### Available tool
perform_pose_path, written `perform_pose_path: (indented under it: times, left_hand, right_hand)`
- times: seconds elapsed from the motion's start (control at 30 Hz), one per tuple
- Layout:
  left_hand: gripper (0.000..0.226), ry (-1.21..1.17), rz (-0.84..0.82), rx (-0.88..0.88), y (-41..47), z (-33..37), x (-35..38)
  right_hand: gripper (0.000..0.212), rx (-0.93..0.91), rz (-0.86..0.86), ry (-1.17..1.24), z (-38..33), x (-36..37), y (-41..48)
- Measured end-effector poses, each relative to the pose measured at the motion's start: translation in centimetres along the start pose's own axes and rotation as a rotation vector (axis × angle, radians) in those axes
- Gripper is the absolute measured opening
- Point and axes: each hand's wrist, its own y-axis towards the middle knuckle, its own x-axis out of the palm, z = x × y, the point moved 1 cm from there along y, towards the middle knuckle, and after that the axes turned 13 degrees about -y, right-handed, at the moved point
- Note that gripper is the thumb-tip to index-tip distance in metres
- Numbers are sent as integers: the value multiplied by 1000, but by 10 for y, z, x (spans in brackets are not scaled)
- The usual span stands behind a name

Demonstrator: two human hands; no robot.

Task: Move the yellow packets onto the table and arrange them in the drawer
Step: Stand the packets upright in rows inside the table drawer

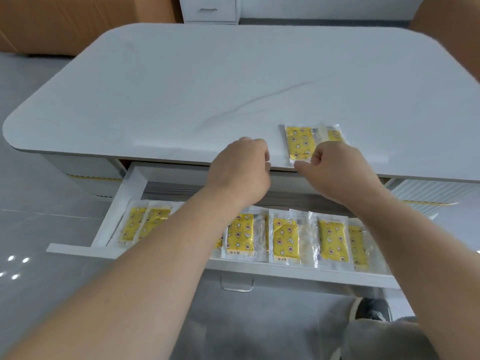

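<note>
**Hands at worktop's near edge, drawer open below**

Two overlapping yellow packets (301, 144) lie near-right on the worktop (181, 87). Right hand (340, 172) grip clamps their near corner. Left hand (241, 172) grip is curled together, empty, just left. Both forearms cross the open drawer (75, 249), hiding part of its packet row (240, 235).

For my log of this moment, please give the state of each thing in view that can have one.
white pull-out drawer: pulled open.
yellow star-printed plastic packets in the drawer: lying flat, in an overlapping row.
tabletop yellow plastic packets: lying flat, overlapping, near the front edge of the white marbled tabletop.
left grip: fingers curled, nothing seen in it.
right grip: fingers curled, pinching a tabletop packet's near corner.
far white cabinet drawer: closed.
</note>
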Motion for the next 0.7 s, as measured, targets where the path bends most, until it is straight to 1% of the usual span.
perform_pose_path:
  times: [0.13, 0.2, 0.27, 0.37, 0.4, 0.47, 0.53, 0.7]
  left_hand:
    - [32, 27, -65, 173, 15, 16, 29]
    - [44, 81, -91, 235, 21, 21, 42]
    - [50, 153, -135, 260, 24, 25, 53]
    - [49, 231, -191, 227, 25, 26, 64]
    - [45, 246, -166, 222, 25, 27, 64]
    - [34, 264, -60, 223, 26, 28, 61]
    - [28, 253, 39, 184, 28, 28, 55]
    - [34, 199, 131, 46, 33, 23, 44]
  right_hand:
    - [25, 140, 89, 24, 29, -10, 12]
    - [30, 184, 113, -8, 37, -11, 18]
    - [36, 199, 114, -65, 43, -11, 24]
    - [44, 232, 100, -149, 46, -8, 31]
    - [47, 239, 91, -172, 46, -6, 33]
    - [51, 234, 73, -205, 44, -4, 35]
    - [52, 219, 59, -226, 42, -1, 37]
    - [54, 213, 61, -236, 38, 1, 39]
